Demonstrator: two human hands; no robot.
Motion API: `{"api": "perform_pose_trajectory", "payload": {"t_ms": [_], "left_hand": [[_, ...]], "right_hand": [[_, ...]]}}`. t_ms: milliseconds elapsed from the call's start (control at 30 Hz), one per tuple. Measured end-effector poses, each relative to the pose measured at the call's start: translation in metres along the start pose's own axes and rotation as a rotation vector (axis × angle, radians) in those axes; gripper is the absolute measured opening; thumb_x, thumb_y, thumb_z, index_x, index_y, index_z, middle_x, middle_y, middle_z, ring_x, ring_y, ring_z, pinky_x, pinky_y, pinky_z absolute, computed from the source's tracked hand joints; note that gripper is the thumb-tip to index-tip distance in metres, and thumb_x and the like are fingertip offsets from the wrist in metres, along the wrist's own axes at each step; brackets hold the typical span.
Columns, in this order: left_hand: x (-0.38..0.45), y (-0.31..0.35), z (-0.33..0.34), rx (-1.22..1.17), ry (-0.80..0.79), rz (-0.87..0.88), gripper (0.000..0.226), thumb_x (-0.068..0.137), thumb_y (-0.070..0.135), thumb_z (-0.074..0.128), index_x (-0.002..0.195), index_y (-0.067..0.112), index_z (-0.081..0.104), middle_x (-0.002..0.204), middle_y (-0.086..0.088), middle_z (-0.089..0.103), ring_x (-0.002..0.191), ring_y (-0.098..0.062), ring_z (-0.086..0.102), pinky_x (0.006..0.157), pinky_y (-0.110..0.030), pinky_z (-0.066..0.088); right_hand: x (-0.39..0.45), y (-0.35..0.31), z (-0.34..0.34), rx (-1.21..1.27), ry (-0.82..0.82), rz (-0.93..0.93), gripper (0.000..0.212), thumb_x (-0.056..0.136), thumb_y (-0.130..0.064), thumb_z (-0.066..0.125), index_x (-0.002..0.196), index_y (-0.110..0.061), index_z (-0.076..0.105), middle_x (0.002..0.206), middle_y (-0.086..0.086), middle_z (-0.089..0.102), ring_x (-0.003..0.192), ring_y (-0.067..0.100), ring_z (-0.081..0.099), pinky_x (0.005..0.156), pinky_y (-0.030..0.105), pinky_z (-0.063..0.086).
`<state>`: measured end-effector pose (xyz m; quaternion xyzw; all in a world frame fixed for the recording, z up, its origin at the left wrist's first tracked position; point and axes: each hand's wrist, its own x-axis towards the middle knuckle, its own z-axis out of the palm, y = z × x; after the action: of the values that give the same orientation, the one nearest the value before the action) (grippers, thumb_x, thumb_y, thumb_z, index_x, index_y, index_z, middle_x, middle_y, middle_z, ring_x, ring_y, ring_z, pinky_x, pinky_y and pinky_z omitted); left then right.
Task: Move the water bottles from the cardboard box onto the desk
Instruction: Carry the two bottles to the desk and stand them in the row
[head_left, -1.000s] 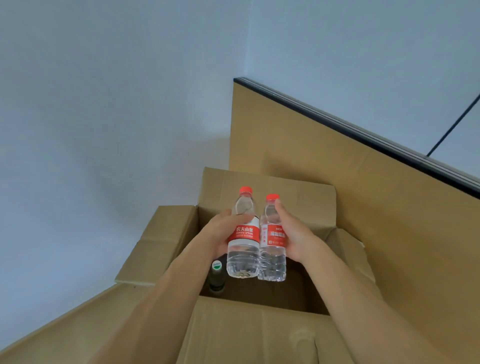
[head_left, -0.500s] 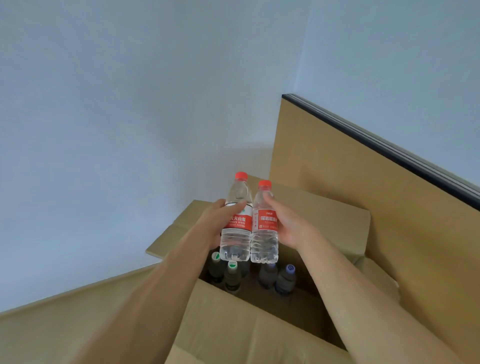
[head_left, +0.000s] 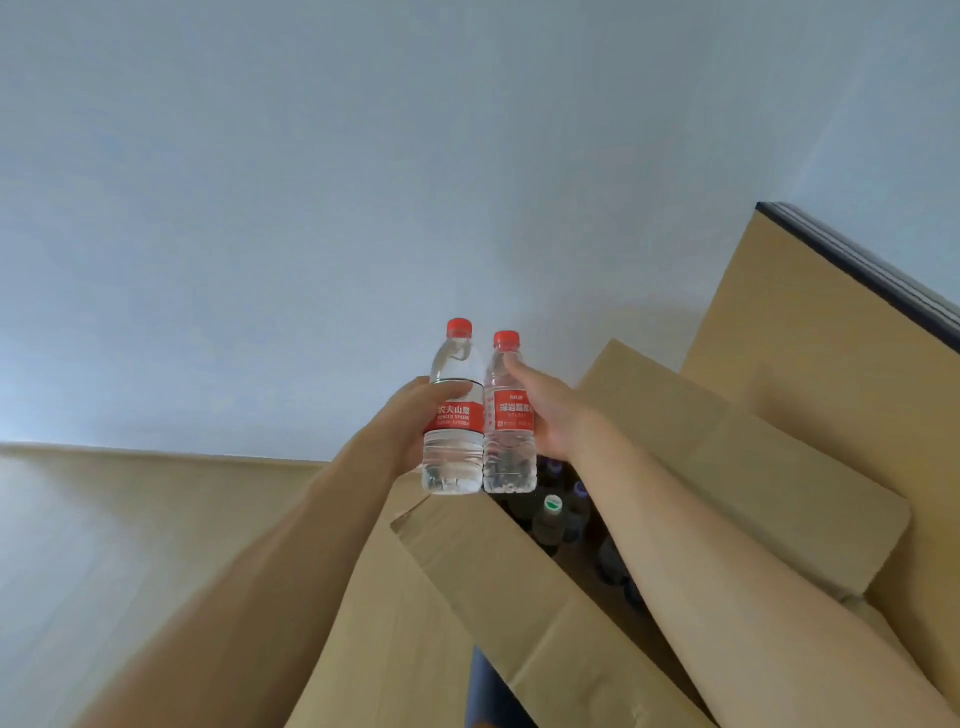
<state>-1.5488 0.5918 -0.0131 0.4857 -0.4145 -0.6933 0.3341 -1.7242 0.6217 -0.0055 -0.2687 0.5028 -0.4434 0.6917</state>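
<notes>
Both bottles have risen clear of the cardboard box (head_left: 519, 597) since a moment ago, and now show against the pale wall (head_left: 363, 156). More bottles (head_left: 553, 519) stand inside the box below. The left hand (head_left: 415, 415) grips the left bottle (head_left: 453, 415); the right hand (head_left: 550, 410) grips the right bottle (head_left: 509, 421). The bottles touch, upright.

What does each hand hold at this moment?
Left hand: grips the left bottle.
Right hand: grips the right bottle.
</notes>
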Motion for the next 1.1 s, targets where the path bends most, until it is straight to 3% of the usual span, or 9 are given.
{"api": "perform_pose_trajectory", "payload": {"t_ms": [167,333,533,700,833,1000,1100], "left_hand": [[-0.039,0.007,-0.069,-0.068,0.115,0.059,0.042,0.094,0.017,0.069,0.130,0.000,0.056,0.122,-0.027,0.067,0.113,-0.043,0.066,0.098,-0.059,0.052],[-0.092,0.007,-0.148,-0.171,0.272,0.101,0.043,0.092,0.023,0.072,0.126,0.000,0.057,0.117,-0.026,0.070,0.105,-0.040,0.070,0.087,-0.052,0.059],[-0.169,0.003,-0.259,-0.220,0.463,0.134,0.047,0.095,0.019,0.069,0.133,0.000,0.051,0.124,-0.030,0.065,0.113,-0.045,0.065,0.097,-0.063,0.051],[-0.243,-0.006,-0.356,-0.232,0.643,0.120,0.049,0.093,0.024,0.072,0.132,0.008,0.049,0.121,-0.024,0.067,0.106,-0.042,0.069,0.094,-0.063,0.053],[-0.300,-0.020,-0.426,-0.247,0.739,0.129,0.047,0.092,0.028,0.073,0.129,0.012,0.049,0.114,-0.020,0.070,0.099,-0.038,0.072,0.091,-0.062,0.055],[-0.362,-0.034,-0.490,-0.304,0.820,0.144,0.045,0.094,0.030,0.071,0.129,0.011,0.050,0.112,-0.020,0.071,0.092,-0.035,0.075,0.077,-0.050,0.062],[-0.394,-0.041,-0.523,-0.325,0.866,0.155,0.047,0.095,0.033,0.068,0.131,0.008,0.051,0.116,-0.022,0.070,0.100,-0.038,0.072,0.086,-0.055,0.059]], "right_hand": [[0.014,0.011,0.073,-0.080,-0.122,0.025,0.056,0.092,-0.043,0.070,0.130,-0.005,0.056,0.128,0.023,0.066,0.115,0.041,0.066,0.103,0.058,0.048],[0.026,0.035,0.164,-0.189,-0.246,0.042,0.054,0.096,-0.038,0.066,0.134,-0.002,0.054,0.130,0.025,0.063,0.117,0.039,0.065,0.105,0.057,0.048],[0.030,0.082,0.295,-0.340,-0.392,0.076,0.046,0.098,-0.030,0.064,0.131,-0.001,0.055,0.129,0.028,0.063,0.117,0.041,0.065,0.103,0.056,0.050],[0.028,0.137,0.413,-0.468,-0.529,0.135,0.042,0.097,-0.029,0.065,0.127,0.000,0.058,0.121,0.025,0.068,0.102,0.038,0.070,0.081,0.048,0.059],[0.024,0.183,0.496,-0.468,-0.640,0.188,0.040,0.095,-0.030,0.067,0.124,-0.003,0.060,0.119,0.024,0.070,0.108,0.038,0.070,0.098,0.055,0.053],[0.014,0.232,0.578,-0.452,-0.785,0.268,0.045,0.098,-0.033,0.063,0.133,-0.006,0.057,0.124,0.022,0.068,0.112,0.037,0.068,0.099,0.054,0.052],[0.007,0.255,0.623,-0.537,-0.803,0.271,0.051,0.095,-0.037,0.068,0.131,-0.004,0.057,0.125,0.023,0.068,0.113,0.039,0.067,0.102,0.058,0.049]]}}
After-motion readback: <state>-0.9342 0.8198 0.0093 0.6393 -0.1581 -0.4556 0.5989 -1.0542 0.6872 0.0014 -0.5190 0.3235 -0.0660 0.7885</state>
